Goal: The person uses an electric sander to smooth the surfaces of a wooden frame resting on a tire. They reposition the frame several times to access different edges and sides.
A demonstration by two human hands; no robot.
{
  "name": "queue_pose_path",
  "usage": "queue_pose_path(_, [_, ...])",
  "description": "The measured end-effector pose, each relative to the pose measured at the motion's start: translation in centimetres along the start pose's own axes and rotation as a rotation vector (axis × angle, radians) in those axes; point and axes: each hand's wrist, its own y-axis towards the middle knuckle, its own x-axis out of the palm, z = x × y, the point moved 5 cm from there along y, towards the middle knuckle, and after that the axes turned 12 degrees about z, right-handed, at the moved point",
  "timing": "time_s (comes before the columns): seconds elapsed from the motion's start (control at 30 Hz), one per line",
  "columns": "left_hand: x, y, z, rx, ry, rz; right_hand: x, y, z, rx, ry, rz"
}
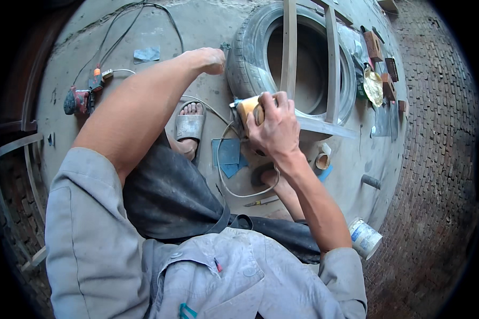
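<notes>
My right hand is wrapped round the top of a yellow power sander, held near the lower left side of a tyre. A pale cord loops down from the sander. My left hand is closed in a loose fist by the tyre's left wall; whatever it may hold is hidden. Across the tyre lies a wooden frame, its near rail passing just right of my right hand. Blue sandpaper sheets rest on the floor below the sander.
A red power tool and cables lie at left. A utility knife is between my legs. At right are a tape roll, a white bucket, bricks and a brick wall. Another frame stands far left.
</notes>
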Motion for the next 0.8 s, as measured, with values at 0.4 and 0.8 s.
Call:
queue_pose_path(0.4, [0.3, 0.7, -0.2, 0.055, 0.046, 0.007, -0.2, -1.3, -0.8, -0.011, 0.002, -0.015])
queue_pose_path(0.8, [-0.4, 0.7, -0.2, 0.031, 0.018, -0.009, -1.3, -2.2, 2.8, 0.091, -0.101, -0.033])
